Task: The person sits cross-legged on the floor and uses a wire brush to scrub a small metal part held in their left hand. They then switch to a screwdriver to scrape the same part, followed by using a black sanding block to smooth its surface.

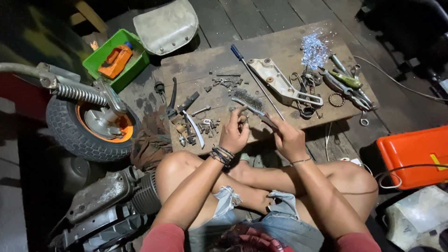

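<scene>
Steel bristles of the wire brush (248, 100), gripped in your right hand (288, 138), hover above the table (280, 46) edge beside your left hand (234, 133), which pinches a tiny part: a slip risks scraped fingers, or the part lost below.

A wire brush (252, 105) with a slim pale handle and a dark, grimy patch of bristles facing up is held slanted just above the near edge of the wooden bench (280, 46), its head pointing up-left toward a small metal part (241, 117), too small to make out.
</scene>
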